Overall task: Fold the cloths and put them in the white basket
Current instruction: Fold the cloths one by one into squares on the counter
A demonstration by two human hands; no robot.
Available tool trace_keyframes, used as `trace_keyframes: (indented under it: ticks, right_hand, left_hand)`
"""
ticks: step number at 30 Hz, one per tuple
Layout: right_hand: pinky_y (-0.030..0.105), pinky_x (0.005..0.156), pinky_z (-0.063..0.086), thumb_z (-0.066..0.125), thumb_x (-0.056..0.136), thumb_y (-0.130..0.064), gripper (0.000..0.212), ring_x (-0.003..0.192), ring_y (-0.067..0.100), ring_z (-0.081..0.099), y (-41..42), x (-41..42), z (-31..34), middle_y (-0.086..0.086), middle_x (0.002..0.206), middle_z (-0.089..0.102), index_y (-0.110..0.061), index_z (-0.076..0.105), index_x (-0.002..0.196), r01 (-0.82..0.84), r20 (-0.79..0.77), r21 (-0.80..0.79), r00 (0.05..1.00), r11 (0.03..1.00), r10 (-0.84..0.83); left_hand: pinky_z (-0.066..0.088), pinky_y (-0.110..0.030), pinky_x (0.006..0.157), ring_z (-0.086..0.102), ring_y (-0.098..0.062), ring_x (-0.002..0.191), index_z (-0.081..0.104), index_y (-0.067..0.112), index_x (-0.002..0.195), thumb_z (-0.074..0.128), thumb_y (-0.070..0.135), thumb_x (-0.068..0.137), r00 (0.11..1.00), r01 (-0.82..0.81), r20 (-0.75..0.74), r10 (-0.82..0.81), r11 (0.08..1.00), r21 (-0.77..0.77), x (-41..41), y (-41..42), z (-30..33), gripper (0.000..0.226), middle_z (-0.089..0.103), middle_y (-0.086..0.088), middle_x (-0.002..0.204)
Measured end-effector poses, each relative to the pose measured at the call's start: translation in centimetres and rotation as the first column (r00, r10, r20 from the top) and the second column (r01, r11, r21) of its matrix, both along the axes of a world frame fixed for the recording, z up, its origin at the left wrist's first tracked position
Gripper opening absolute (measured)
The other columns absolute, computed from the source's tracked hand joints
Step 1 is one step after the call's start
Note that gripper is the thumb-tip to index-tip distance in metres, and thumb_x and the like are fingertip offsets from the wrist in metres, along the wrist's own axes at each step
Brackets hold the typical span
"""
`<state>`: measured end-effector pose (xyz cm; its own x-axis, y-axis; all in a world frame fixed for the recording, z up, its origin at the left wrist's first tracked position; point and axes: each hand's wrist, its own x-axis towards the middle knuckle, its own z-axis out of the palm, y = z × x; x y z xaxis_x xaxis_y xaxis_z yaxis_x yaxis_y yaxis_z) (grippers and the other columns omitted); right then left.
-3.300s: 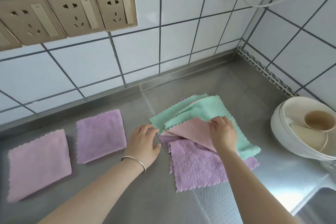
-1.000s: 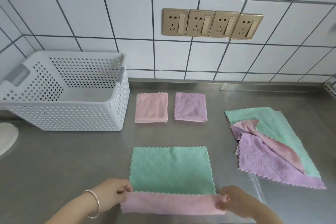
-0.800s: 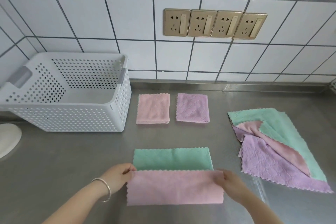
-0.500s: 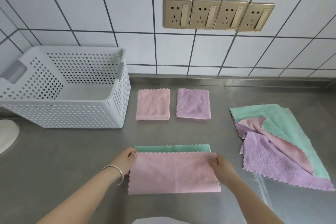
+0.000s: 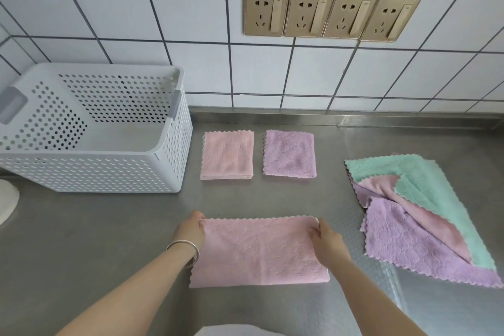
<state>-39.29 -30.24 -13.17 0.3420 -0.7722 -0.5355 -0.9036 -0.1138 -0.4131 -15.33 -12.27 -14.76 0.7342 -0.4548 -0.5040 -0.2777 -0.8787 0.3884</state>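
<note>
I'm looking down at a steel counter (image 5: 81, 240), and right in front of me lies a pink cloth (image 5: 259, 251), folded over into a wide strip with its scalloped far edge lined up straight. My left hand (image 5: 191, 229) pinches the far left corner of that cloth, fingers curled onto the edge, a silver bangle (image 5: 185, 249) on the wrist. My right hand (image 5: 326, 243) does the same at the far right corner, thumb and fingers closed on the fabric. Both hands sit low, the cloth flat on the counter between them.

Beyond it, two folded squares lie side by side, apart from each other: a pink square (image 5: 227, 155) on the left, a purple square (image 5: 289, 154) on the right. Just left of the pink one stands the white basket (image 5: 174, 144), perforated, upright; I see no cloth inside it.

Off to my right sits the pile (image 5: 425, 213) of unfolded cloths, green on top at the far side, pink showing under it, purple spread out nearest me. Four gold sockets (image 5: 331, 15) line the tiled wall (image 5: 163, 22) behind.
</note>
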Motion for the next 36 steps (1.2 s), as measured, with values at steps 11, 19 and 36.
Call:
trace_keyframes:
  ticks: [11,19,36]
  right_hand:
    - [0.032,0.074,0.039,0.053,0.089,-0.027,0.038,0.104,0.028,0.058,2.2,-1.3,0.1,0.006,0.121,0.06,-0.014,0.041,0.122,0.185,0.05,-0.052,0.982,0.981,-0.183]
    - [0.034,0.086,0.041,0.061,0.077,-0.035,0.048,0.11,0.025,0.05,4.6,-2.5,-0.7,0.005,0.115,0.054,-0.011,0.048,0.116,0.211,-0.065,-0.082,0.974,0.974,-0.216]
    - [0.031,0.049,0.038,0.049,0.057,-0.014,0.009,0.055,0.025,0.054,9.9,1.1,1.8,0.0,0.06,0.055,-0.014,0.054,0.065,0.0,0.255,-0.676,0.938,0.737,0.234]
  left_hand:
    - [0.046,-0.04,0.089,0.054,-0.03,0.111,0.055,0.022,0.121,0.064,0.03,0.072,0.854,0.351,0.433,-0.288,0.934,-0.072,-2.4,1.2,0.5,0.051,0.053,-0.006,0.129]
    - [0.038,-0.044,0.102,0.021,-0.027,0.134,0.039,0.035,0.129,0.037,0.054,0.07,0.652,0.619,0.398,-0.645,0.756,0.211,-6.3,3.7,-2.4,0.062,0.05,-0.002,0.139]
    - [0.038,-0.028,0.103,0.057,-0.017,0.113,0.061,0.024,0.118,0.051,0.046,0.086,0.947,0.143,-0.212,-0.242,0.906,-0.397,-8.6,-2.0,5.3,0.04,0.062,0.002,0.123]
